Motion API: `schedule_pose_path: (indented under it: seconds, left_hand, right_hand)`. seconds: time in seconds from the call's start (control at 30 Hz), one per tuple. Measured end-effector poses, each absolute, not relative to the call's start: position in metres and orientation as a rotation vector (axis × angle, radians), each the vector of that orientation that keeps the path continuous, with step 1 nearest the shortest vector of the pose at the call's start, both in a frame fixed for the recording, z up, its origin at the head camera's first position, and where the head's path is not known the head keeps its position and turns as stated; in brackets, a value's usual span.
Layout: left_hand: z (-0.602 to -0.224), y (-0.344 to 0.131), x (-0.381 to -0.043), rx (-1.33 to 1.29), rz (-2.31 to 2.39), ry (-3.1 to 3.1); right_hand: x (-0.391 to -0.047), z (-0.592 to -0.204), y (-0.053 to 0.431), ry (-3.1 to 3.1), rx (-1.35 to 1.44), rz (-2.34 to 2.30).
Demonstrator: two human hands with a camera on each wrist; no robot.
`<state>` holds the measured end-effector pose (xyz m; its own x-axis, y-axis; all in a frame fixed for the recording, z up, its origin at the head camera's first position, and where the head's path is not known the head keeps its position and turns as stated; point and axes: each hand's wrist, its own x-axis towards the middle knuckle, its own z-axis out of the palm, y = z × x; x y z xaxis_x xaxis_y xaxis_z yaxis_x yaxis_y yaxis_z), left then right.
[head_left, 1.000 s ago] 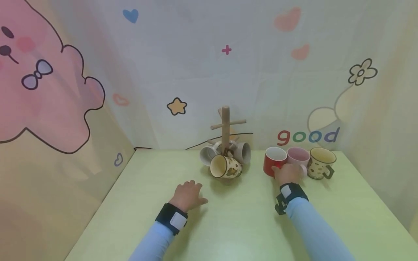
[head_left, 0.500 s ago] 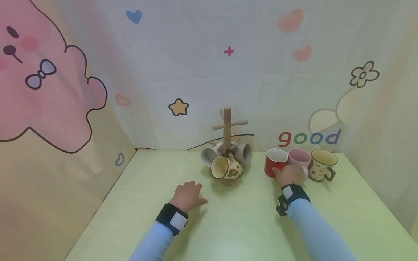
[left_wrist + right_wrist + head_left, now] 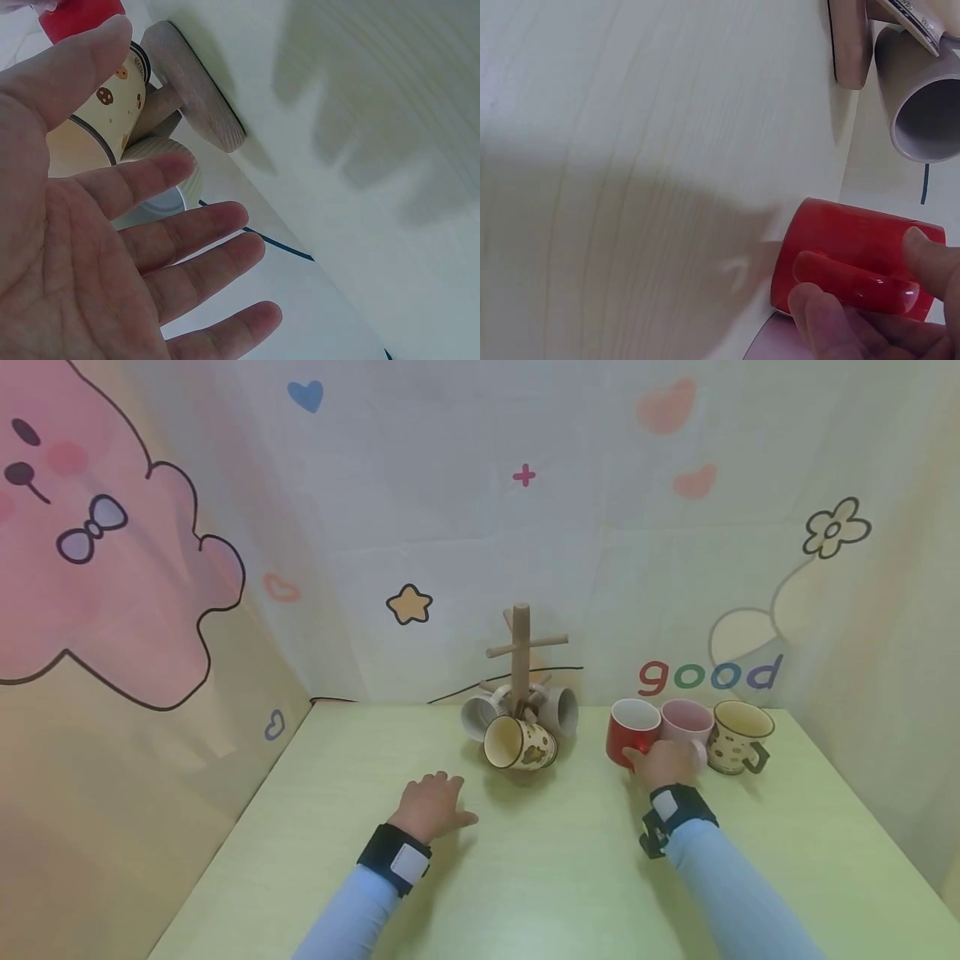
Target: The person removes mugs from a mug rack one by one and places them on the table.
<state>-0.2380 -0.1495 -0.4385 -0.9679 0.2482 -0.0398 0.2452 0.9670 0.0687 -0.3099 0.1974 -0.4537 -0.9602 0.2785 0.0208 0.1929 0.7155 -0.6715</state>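
At the back right, my right hand (image 3: 663, 764) holds the red mug (image 3: 624, 733) by its handle (image 3: 855, 281). In the right wrist view the thumb (image 3: 928, 259) lies on one side of the handle and curled fingertips (image 3: 821, 319) on the other. The mug stands upright on the table. Touching or close beside it is a pink mug (image 3: 686, 717), partly hidden by the hand. My left hand (image 3: 429, 808) hovers low over the table, fingers spread, holding nothing. Beyond it stands a wooden mug tree (image 3: 521, 647) with a brown-spotted cream mug (image 3: 534, 750) hanging in front.
A grey mug (image 3: 476, 718) and another greyish mug (image 3: 562, 712) hang on the tree's low pegs; its upper pegs (image 3: 549, 641) are bare. A spotted cream mug (image 3: 731, 747) stands at the far right. A printed cloth wall (image 3: 450, 527) borders the table (image 3: 555, 860) behind.
My right wrist has shifted slightly to the right and down while the fingers stay at the red mug. The left hand has hardly moved; the head view has shifted a little.
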Motion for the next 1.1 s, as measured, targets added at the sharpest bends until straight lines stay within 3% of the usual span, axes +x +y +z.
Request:
schedule_pose_path:
  seconds: [0.5,1.1]
  left_hand:
    - [-0.441,-0.149,-0.239,0.363,0.154,3.093]
    - [-0.442,-0.145,-0.247,0.375,0.179,3.102]
  right_hand:
    - [-0.291,-0.447,0.195,-2.709,-0.347,1.151]
    - [-0.25,-0.431,0.158,-2.917,-0.087,0.735]
